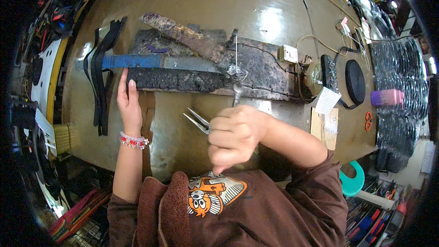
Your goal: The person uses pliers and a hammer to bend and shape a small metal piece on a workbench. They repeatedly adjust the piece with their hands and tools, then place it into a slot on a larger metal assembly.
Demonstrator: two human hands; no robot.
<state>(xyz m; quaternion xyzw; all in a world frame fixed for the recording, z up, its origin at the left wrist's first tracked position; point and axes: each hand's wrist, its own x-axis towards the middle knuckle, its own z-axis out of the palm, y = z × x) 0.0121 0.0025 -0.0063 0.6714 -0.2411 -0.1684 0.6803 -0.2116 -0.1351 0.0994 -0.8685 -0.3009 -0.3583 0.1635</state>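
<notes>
My left hand [130, 105] has its fingers stretched out. Its fingertips touch the near edge of a long blue-and-grey strip [137, 61] and the left end of a black, crusted bar [178, 80]. My right hand [238, 135] is closed in a fist in front of my chest. Out of its left side stick the two slim, spread metal points of a scissors-like tool [197, 121]; the fist hides its handles. Just beyond the fist, a metal lever [237, 93] rises toward a small upright fixture [236, 71]. Whether the fist touches the lever is hidden.
Black zipper-like tapes [103, 73] lie left of the dark board [270, 73]. A rust-brown bar [183, 34] crosses it. To the right are a white switch box [287, 54], wires, a black tape roll [355, 81], paper [327, 100] and orange-handled scissors [368, 121].
</notes>
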